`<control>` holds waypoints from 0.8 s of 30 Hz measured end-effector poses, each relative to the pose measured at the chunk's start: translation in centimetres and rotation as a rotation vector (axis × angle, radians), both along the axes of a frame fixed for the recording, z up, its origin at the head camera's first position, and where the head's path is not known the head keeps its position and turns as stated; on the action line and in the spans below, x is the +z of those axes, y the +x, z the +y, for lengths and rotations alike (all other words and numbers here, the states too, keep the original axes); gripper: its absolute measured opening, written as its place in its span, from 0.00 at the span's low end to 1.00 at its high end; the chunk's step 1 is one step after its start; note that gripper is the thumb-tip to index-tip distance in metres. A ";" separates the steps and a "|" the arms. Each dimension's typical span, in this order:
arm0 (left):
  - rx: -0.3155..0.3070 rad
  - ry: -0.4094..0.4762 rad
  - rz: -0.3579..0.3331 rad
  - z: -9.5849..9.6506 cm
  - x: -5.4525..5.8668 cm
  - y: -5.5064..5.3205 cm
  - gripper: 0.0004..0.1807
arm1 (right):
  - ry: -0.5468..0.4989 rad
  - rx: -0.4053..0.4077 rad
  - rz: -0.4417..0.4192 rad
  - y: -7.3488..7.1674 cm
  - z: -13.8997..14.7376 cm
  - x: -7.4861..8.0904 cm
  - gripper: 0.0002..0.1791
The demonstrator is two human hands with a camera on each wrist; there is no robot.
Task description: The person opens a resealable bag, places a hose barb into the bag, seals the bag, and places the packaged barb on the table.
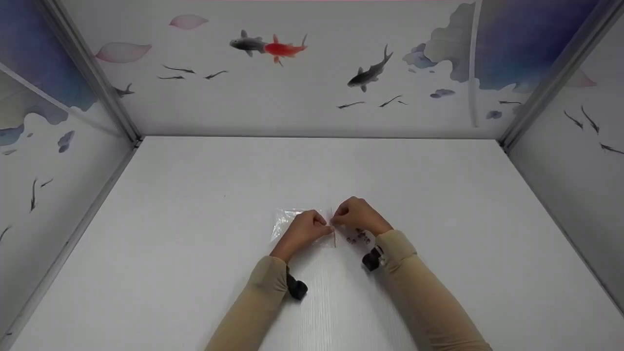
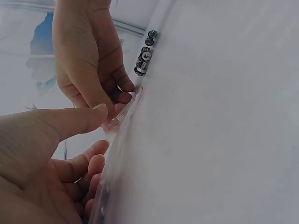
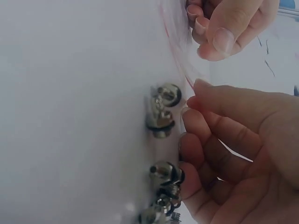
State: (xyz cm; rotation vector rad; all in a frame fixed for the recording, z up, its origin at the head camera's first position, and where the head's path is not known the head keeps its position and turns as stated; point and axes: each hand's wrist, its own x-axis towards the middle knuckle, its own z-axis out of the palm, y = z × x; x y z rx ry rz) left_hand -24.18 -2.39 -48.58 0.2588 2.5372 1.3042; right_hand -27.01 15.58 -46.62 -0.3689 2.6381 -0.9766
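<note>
The clear zip bag (image 1: 285, 225) lies on the white bench (image 1: 195, 195) in front of me, its mouth toward my right, with a thin red strip (image 1: 334, 240) along that edge. My left grip (image 1: 303, 233) holds the mouth between thumb and fingers, and my right grip (image 1: 360, 214) pinches the same edge just beside it, thumb against index finger. Whether the bag holds anything I cannot tell through the glare and creases. The small metal connectors (image 3: 161, 116) sit outside it on the bench, next to the curled fingers of my right grip. From my head they are little dark specks; the right wrist view shows their silvery bodies and black rings, and the left wrist view has them in a rough line beyond my fingers. Only the head view takes in the red fish (image 1: 285, 49) printed on the back wall (image 1: 302, 109)
</note>
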 end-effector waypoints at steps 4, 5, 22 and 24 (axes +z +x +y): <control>-0.004 0.019 0.025 -0.1 -0.3 0.0 0.13 | 0.013 -0.008 -0.016 -0.1 -0.2 0.0 0.08; -0.002 0.020 0.029 -0.1 -0.3 0.0 0.13 | 0.014 -0.007 -0.019 -0.2 -0.2 0.0 0.08; 0.030 0.011 0.083 0.4 -0.9 0.0 0.15 | -0.078 -0.025 -0.117 -0.5 0.1 -0.3 0.12; 0.034 0.008 0.101 0.4 -1.0 0.0 0.15 | -0.083 -0.025 -0.124 -0.5 0.1 -0.3 0.12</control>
